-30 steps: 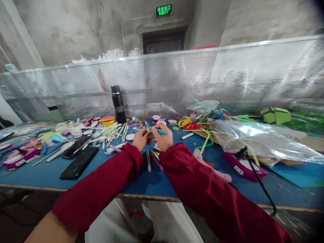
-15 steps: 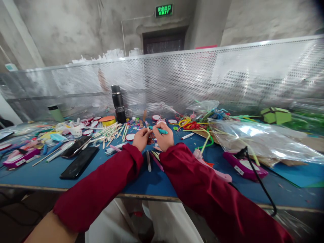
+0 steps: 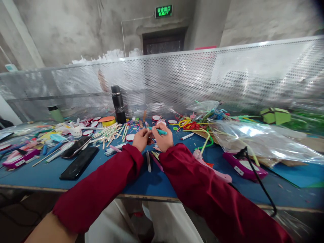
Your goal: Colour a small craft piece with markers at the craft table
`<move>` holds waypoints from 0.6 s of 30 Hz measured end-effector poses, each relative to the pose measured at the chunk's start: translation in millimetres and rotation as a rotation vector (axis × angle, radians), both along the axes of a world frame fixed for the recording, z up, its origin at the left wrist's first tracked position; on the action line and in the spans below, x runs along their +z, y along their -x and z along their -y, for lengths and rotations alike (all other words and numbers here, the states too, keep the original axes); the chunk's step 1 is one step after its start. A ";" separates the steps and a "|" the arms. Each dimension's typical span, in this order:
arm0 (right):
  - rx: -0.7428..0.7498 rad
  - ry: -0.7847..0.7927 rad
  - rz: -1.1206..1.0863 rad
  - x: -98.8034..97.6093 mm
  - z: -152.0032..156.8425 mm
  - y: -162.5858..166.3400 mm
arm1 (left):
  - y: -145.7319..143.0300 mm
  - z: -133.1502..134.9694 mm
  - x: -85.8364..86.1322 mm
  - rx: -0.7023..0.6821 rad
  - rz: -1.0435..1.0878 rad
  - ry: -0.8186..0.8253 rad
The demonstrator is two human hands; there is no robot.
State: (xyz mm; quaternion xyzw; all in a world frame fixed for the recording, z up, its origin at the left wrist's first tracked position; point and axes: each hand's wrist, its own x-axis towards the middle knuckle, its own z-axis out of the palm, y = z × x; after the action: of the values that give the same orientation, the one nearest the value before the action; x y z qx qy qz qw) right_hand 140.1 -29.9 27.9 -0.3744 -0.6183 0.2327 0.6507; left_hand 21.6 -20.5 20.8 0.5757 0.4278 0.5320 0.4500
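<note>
My right hand (image 3: pixel 164 137) is closed around a teal marker pen (image 3: pixel 162 132), its tip pointing left towards my other hand. My left hand (image 3: pixel 141 139) pinches a narrow pale craft stick (image 3: pixel 146 124), whose upper end pokes out above the fingers; the rest is hidden by them. Both hands are close together over the middle of the blue table. Just below them lie another pale craft stick (image 3: pixel 149 162) and a purple strip (image 3: pixel 157 162). A round white disc with a red rim (image 3: pixel 130 137) is left of my left hand.
A black bottle (image 3: pixel 118 106) stands behind a heap of wooden sticks (image 3: pixel 108 133). Black phones (image 3: pixel 79 164) lie to the left. On the right are a pink glue gun (image 3: pixel 215 171), a purple device (image 3: pixel 243 167) with a black cable, and clear plastic bags (image 3: pixel 268 140).
My right hand and the teal marker have shifted very slightly left. The left hand stays where it was, and the table looks the same.
</note>
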 end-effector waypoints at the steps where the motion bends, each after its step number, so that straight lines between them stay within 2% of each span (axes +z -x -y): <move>1: 0.002 0.000 0.003 0.2 0.1 0.0 | 0.0 -0.1 -0.2 0.000 -0.002 -0.005; 18: -0.007 -0.016 0.021 -1.3 0.7 1.3 | -1.8 -0.5 -1.8 -0.006 0.019 -0.019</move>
State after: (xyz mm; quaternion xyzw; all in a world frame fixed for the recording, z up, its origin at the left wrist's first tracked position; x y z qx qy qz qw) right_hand 138.9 -30.6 26.6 -0.3737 -0.6255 0.2214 0.6481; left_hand 23.4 -20.0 19.0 0.5762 0.4163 0.5402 0.4503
